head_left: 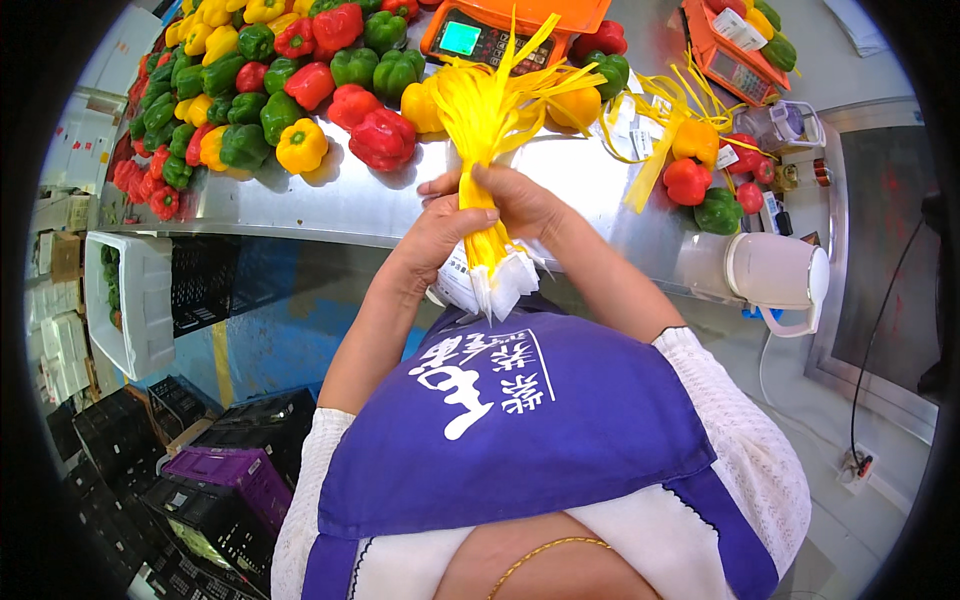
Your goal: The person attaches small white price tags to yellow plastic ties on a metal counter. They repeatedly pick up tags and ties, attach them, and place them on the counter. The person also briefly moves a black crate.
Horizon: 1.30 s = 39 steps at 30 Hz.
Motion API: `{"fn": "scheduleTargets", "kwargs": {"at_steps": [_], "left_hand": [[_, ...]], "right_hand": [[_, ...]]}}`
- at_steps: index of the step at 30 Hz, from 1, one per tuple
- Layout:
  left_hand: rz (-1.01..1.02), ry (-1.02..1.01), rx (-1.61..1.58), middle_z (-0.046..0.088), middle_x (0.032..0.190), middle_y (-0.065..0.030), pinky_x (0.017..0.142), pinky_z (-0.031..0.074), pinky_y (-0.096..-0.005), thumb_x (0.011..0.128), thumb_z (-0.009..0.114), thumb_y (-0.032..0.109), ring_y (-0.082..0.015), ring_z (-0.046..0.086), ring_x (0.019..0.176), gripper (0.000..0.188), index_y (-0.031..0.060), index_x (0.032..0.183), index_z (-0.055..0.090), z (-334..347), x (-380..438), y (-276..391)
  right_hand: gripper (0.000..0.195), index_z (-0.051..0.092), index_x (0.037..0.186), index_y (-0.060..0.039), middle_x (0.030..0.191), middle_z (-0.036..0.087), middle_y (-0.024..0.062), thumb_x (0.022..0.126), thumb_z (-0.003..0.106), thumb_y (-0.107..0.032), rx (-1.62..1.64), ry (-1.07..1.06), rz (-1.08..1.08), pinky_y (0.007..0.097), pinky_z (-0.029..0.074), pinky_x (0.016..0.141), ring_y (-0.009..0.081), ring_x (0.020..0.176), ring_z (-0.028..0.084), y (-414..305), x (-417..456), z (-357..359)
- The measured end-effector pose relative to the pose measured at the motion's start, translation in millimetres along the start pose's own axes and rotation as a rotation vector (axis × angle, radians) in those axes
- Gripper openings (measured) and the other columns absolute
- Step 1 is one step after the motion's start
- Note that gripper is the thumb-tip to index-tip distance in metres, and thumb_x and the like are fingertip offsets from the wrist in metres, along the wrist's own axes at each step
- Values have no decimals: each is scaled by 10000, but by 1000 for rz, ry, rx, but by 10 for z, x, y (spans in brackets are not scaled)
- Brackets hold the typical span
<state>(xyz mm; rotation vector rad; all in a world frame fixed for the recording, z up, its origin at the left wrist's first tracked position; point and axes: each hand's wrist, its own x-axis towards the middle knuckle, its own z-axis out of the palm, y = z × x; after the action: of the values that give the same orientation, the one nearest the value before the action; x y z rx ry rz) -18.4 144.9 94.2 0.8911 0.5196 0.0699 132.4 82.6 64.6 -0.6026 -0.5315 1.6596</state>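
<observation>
A thick bundle of yellow mesh net strips (487,112) is gripped upright in front of my apron. Its loose ends fan out at the top, and white paper labels (504,281) bearing writing hang from its lower end. My left hand (436,236) closes around the lower part, thumb laid across the front. Higher up, my right hand (517,196) wraps the narrow neck, with its fingertips showing beyond the bundle's left side. Behind the strips stands an orange digital scale (480,37) with a lit green display, partly covered by them.
Red, green and yellow bell peppers (244,146) are heaped along the left of the steel table (300,217). At right lie netted peppers (694,184), a second orange scale (731,64) and a pale electric kettle (772,274). Black crates (217,502) and a white foam box (135,352) sit lower left.
</observation>
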Motion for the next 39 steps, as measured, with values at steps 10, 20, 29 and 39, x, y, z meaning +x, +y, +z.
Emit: {"fn": "scheduleTargets", "kwargs": {"at_steps": [10,20,29,39], "left_hand": [[-153,6,-65,637,1042,-75,858,532,-280,871,656,188,-143,659,923,393,10,1195,523,5,-188,59],[-152,42,109,644,920,-52,771,519,-253,864,682,247,-118,638,824,330,12,1080,596,40,-333,71],[-153,96,198,628,892,-43,754,517,-255,826,705,273,-119,627,783,355,31,1068,615,-25,-490,62],[46,185,355,633,1115,-76,889,483,-297,914,672,242,-130,600,1005,438,-31,1240,568,-374,269,169]], "right_hand": [[335,602,1042,-37,1021,630,78,948,645,-356,-68,172,-119,359,554,865,194,937,654,-104,66,234],[249,501,1011,-90,894,529,48,976,609,-311,306,296,-228,250,512,677,52,614,500,-406,349,216],[230,514,1058,-97,885,540,43,976,615,-286,294,230,-286,226,485,618,44,570,461,-731,596,-25],[462,541,1218,-78,1043,584,73,903,692,-381,-401,462,-155,349,528,761,162,941,591,-1407,942,-223]]}}
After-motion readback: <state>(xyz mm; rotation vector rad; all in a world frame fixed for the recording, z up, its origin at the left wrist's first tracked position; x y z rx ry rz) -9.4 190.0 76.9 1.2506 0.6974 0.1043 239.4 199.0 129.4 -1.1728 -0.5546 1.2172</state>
